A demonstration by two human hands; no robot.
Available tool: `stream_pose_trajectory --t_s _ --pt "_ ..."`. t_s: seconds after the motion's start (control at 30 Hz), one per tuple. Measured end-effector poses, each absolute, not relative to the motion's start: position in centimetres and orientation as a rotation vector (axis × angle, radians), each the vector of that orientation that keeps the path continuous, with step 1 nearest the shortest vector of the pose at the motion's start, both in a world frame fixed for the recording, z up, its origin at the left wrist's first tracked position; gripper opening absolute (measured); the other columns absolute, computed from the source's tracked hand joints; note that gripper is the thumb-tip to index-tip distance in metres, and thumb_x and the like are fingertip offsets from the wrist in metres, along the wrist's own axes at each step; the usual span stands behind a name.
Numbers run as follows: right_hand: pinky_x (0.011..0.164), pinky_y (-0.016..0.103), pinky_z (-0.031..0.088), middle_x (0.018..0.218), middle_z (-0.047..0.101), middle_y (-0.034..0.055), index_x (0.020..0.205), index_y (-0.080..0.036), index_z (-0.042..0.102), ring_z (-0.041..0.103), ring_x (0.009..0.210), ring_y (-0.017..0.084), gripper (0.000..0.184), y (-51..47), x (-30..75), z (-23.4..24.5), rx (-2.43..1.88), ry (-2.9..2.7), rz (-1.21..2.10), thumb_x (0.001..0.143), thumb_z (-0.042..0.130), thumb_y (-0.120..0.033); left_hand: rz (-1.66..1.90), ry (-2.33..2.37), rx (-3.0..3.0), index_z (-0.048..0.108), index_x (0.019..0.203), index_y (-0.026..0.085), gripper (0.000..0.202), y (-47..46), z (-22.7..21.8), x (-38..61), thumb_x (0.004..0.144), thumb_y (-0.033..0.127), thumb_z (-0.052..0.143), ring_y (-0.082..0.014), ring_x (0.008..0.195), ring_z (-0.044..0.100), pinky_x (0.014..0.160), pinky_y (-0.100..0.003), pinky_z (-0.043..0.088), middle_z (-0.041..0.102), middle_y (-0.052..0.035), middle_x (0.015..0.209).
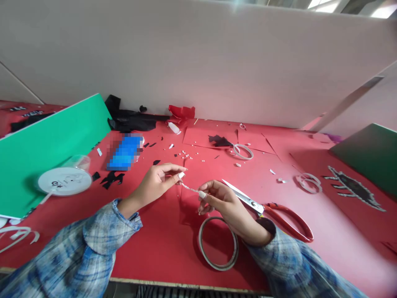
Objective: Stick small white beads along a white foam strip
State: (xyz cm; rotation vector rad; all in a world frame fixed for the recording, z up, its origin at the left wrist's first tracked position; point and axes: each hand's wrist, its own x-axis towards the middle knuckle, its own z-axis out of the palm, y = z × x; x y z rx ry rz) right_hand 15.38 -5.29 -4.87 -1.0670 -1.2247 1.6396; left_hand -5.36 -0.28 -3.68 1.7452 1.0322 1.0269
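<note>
Between my two hands runs a short strand of tiny white beads (pixel 190 188), held above the red table top. My left hand (pixel 156 182) pinches its left end between thumb and forefinger. The other end is pinched in my right hand (pixel 221 200), whose remaining fingers curl underneath. Below my right hand lies a roll of tape (pixel 201 248), seen as a ring. Scissors with red handles (pixel 288 219) rest beside my right wrist, blades pointing up and left. Several loose white beads (pixel 185 155) are scattered beyond my hands.
A green board (pixel 71 128) leans at the left, near a white spool (pixel 65 182). Black scraps (pixel 133 122) and a small white bottle (pixel 174 128) lie toward the back partition (pixel 192 62). White rings (pixel 308 183) and a bead-edged black cutout (pixel 356 188) lie at right.
</note>
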Motion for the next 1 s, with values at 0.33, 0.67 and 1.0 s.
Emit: stream_pose_trajectory --t_s 0.33,0.67,1.0 --pt "0.051 0.021 0.047 0.060 0.060 -0.0026 0.080 -0.016 0.055 0.061 0.051 0.010 0.035 -5.2 15.6 -4.7 -1.149 -1.094 1.710 0.070 0.074 -0.045 1.089 1.100 1.890 0.068 0.091 0.017 0.013 -1.3 -3.6 -5.3 0.083 0.025 0.063 -0.0131 0.079 0.066 0.071 -0.023 0.056 0.070 -0.0039 0.086" --pt "0.050 0.021 0.045 0.056 0.059 -0.0028 0.074 -0.015 0.065 0.057 0.050 0.008 0.031 -5.3 15.3 -4.5 -1.072 -1.094 1.715 0.064 0.079 -0.041 1.143 0.940 2.130 0.067 0.095 0.023 0.013 -2.7 -4.3 -4.7 0.088 0.019 0.057 -0.0113 0.081 0.061 0.073 -0.023 0.052 0.062 -0.0015 0.086" --pt "0.053 0.022 0.045 0.067 0.060 -0.0010 0.077 -0.017 0.071 0.054 0.052 0.007 0.017 -5.8 15.4 -4.4 -1.044 -1.295 1.633 0.075 0.071 -0.035 1.254 0.840 2.361 0.062 0.110 0.027 0.033 -3.4 -5.0 -4.8 0.087 0.005 0.053 -0.0089 0.080 0.060 0.070 -0.021 0.052 0.052 -0.0001 0.087"
